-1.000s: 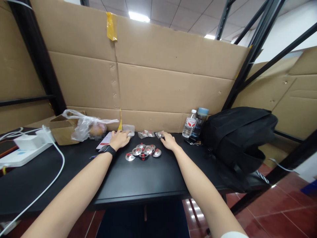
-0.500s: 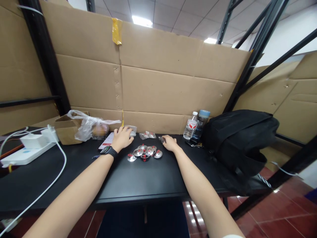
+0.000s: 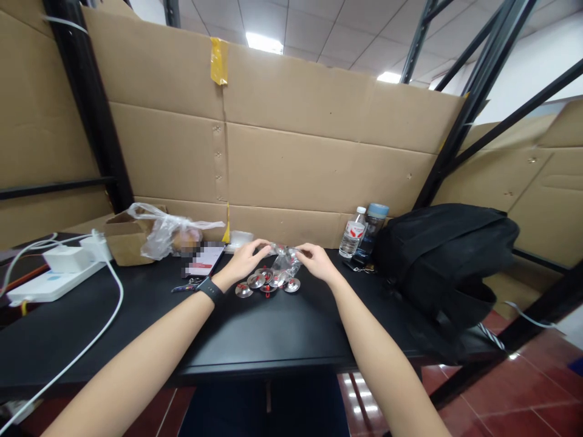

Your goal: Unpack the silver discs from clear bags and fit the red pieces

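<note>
Small silver finger cymbals [image 3: 255, 280] with red loops lie in a loose heap on the black table. Above the back of the heap, a crinkled clear plastic bag [image 3: 283, 261] is spread between my hands. My right hand [image 3: 316, 262] pinches the bag's right side. My left hand [image 3: 246, 260], with a dark watch on its wrist, has its thumb and fingers closed at the bag's left edge. What lies inside the bag is hard to make out through the glare.
A phone [image 3: 207, 260] and a clear plastic box [image 3: 240, 238] lie at left, near a tied plastic bag [image 3: 164, 233] and a small carton [image 3: 125, 240]. At right stand a water bottle [image 3: 352, 233], a blue-capped bottle [image 3: 372, 230] and a black backpack [image 3: 446, 261]. Cardboard [image 3: 296, 164] walls the back.
My left hand has moved right, off the clear box, to the middle. My right hand has shifted slightly, and a clear bag now stretches between both hands over the cymbals.
</note>
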### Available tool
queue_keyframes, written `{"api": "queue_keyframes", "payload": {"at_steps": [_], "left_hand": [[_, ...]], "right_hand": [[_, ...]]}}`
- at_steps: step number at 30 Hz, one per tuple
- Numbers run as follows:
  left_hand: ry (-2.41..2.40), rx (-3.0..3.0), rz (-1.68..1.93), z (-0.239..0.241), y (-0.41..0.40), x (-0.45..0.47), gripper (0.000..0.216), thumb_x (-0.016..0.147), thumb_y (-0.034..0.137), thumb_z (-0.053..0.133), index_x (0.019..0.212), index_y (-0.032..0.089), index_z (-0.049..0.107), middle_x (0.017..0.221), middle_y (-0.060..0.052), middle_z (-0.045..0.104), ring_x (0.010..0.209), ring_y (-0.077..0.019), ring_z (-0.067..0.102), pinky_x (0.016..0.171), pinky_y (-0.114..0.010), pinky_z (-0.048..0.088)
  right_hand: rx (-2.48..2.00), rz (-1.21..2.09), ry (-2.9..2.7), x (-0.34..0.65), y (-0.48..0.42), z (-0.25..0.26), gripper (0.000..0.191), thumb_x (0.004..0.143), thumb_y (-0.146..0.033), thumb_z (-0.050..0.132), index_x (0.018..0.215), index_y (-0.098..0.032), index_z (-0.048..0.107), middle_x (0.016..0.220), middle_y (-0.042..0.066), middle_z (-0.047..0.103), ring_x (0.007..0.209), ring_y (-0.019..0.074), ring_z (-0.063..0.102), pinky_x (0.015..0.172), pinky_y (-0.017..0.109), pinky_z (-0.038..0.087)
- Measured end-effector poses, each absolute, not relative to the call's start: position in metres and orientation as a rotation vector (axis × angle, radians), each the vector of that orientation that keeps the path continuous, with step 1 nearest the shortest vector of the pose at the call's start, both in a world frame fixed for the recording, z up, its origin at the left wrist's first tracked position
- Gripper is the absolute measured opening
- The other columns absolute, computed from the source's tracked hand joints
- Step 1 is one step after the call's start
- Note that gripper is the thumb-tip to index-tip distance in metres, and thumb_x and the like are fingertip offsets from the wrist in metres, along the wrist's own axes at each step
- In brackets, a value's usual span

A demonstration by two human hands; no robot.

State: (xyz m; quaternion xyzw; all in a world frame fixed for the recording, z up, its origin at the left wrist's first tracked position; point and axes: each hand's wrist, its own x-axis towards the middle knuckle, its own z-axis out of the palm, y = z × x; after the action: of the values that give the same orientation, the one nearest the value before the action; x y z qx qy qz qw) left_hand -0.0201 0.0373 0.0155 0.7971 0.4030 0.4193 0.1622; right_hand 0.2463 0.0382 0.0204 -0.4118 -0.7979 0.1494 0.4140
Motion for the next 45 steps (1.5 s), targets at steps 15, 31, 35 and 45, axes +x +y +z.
{"api": "queue_keyframes", "payload": {"at_steps": [15, 31, 35, 45], "left_hand": [[1.005, 2.092, 1.230, 0.001, 0.041, -0.006, 0.035, 0.087, 0.049, 0.064, 0.099, 0.021, 0.080, 0.107, -0.006, 0.078, 0.102, -0.0276, 0.071, 0.096, -0.038, 0.052], [1.122, 2.301, 1.443, 0.011, 0.026, -0.008, 0.036, 0.089, 0.041, 0.062, 0.119, 0.020, 0.061, 0.110, -0.008, 0.070, 0.106, -0.0234, 0.064, 0.096, -0.039, 0.047], [1.051, 2.814, 1.196, 0.013, 0.016, -0.003, 0.046, 0.082, 0.042, 0.072, 0.124, 0.025, 0.062, 0.131, -0.010, 0.063, 0.122, -0.0283, 0.055, 0.101, -0.042, 0.038], [1.669, 2.714, 1.287, 0.004, 0.052, -0.035, 0.032, 0.101, 0.025, 0.040, 0.109, 0.027, 0.071, 0.119, -0.007, 0.073, 0.110, -0.0244, 0.062, 0.094, -0.045, 0.029]], "right_hand": [[-0.857, 0.731, -1.630, 0.219, 0.027, 0.017, 0.044, 0.074, -0.039, 0.080, 0.110, -0.019, 0.067, 0.092, 0.005, 0.072, 0.076, 0.0173, 0.068, 0.074, 0.031, 0.056], [-0.936, 0.868, -1.390, 0.220, 0.035, 0.009, 0.055, 0.068, -0.037, 0.079, 0.114, -0.021, 0.054, 0.071, -0.001, 0.068, 0.060, 0.0151, 0.064, 0.055, 0.025, 0.048], [-1.012, 0.924, -1.380, 0.220, 0.034, 0.005, 0.061, 0.065, -0.034, 0.081, 0.117, -0.021, 0.053, 0.068, -0.002, 0.069, 0.056, 0.0136, 0.062, 0.048, 0.020, 0.041], [-1.038, 0.937, -1.413, 0.218, 0.041, 0.002, 0.043, 0.081, -0.047, 0.067, 0.114, -0.022, 0.055, 0.085, 0.002, 0.071, 0.068, 0.0144, 0.063, 0.052, 0.022, 0.044]]}}
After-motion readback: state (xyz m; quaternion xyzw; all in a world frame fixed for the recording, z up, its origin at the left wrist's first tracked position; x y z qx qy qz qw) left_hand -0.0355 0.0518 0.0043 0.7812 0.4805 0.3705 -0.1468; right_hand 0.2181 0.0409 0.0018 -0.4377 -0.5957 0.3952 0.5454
